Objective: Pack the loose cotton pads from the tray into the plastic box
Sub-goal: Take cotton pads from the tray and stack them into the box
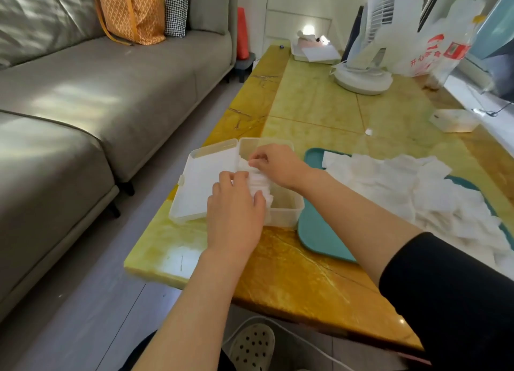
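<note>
On the yellow table [314, 281], a teal tray [317, 231] is heaped with loose cotton pads [434, 192]. Just left of it, a clear plastic box [286, 212] is laid open. The left hand [235, 212] and the right hand [278, 165] are closed, fingers curled, on a stack of pads [258, 180] inside it.

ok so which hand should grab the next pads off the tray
The right hand. The tray and its loose pads lie on that side, beside its forearm, while the left hand holds the stack in the box, farther away.
</note>
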Demonstrator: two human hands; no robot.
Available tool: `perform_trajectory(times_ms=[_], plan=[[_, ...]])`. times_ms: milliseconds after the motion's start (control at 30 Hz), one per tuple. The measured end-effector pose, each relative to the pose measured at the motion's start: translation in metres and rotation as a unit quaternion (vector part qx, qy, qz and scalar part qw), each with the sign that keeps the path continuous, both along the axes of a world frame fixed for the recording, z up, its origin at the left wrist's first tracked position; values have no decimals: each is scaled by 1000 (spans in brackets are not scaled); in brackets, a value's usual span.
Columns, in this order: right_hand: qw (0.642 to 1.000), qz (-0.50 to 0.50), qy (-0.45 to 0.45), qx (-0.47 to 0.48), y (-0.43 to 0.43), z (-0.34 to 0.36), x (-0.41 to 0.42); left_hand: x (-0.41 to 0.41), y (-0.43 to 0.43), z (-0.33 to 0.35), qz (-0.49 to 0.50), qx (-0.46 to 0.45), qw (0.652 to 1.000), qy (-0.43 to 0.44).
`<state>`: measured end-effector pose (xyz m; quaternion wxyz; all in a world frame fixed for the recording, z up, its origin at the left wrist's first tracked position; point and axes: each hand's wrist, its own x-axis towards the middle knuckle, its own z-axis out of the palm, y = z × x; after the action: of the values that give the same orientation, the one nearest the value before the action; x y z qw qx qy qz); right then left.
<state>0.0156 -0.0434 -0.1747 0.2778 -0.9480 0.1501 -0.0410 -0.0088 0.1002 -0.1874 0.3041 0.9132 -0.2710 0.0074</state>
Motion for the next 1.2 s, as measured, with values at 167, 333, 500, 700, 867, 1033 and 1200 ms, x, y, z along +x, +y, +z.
perform_trajectory(times_ms=[167,333,500,700,867,1033,1200], plan=[[1000,9,-7,5,8,4,-9,1,1,-1,-4,-3,1000,1],[978,-84,-185,-50,0,9,-64,-11,-6,-2,8,1,999,-49],[962,-181,-111,-169,-34,-7,-133,-42,-31,-2,-148,-68,973,-164],[970,-199,75,-119,-51,-33,-177,-74,-51,-18,-333,48,934,-121],[963,-223,60,-137,-54,-32,-187,-77,-60,-25,-311,117,936,-119],[959,-210,55,-183,-52,-26,-191,-79,-65,-27,-286,114,946,-103],[968,-178,40,-171,-35,-20,-195,-82,-69,-22,-224,51,972,-44]])
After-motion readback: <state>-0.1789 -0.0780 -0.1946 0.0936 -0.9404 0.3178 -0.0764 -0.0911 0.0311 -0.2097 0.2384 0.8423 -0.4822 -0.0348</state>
